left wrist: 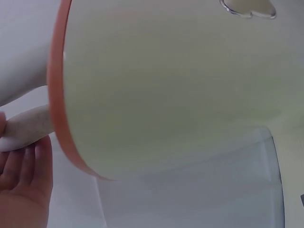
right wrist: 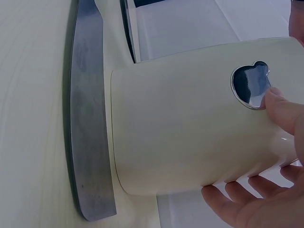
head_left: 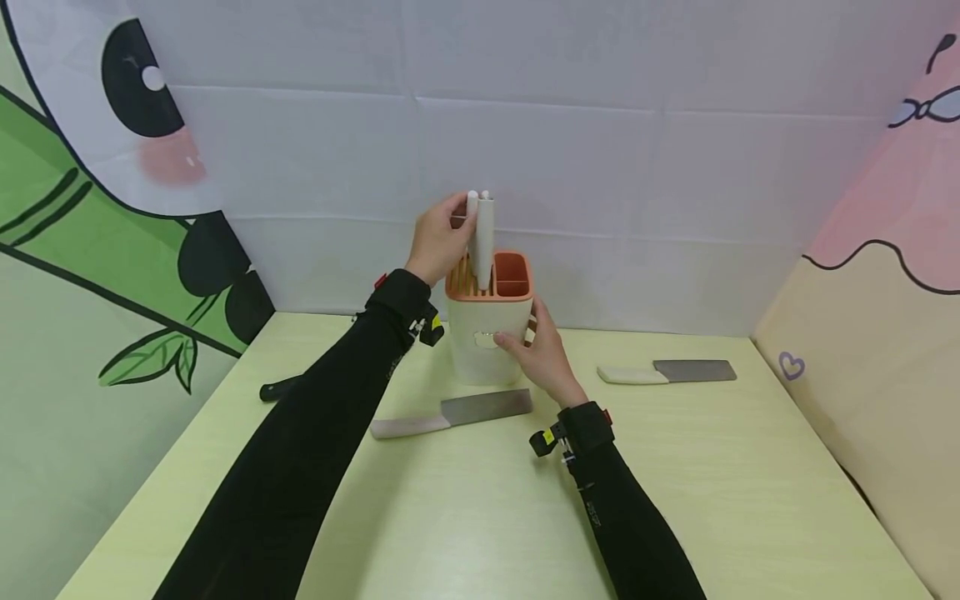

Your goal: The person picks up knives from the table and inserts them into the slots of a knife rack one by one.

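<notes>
A white knife block [head_left: 487,350] with an orange slotted top stands upright at the back of the table. White handles [head_left: 486,242] stick up out of its slots. My left hand [head_left: 441,237] is at the top left of the block and pinches one white handle [left wrist: 28,128], which the left wrist view shows beside a second handle [left wrist: 23,71]; any blade below is hidden inside the block. With my right hand [head_left: 551,357] I grip the block's right side, thumb on its front by the shiny badge [right wrist: 251,85], fingers round the side.
A cleaver-like knife [head_left: 483,407] with a pale handle lies just before the block. Another pale-handled knife [head_left: 693,371] lies to the right. A black handle [head_left: 276,389] shows partly behind my left forearm. A pale cloth wall [head_left: 600,183] rises close behind the block.
</notes>
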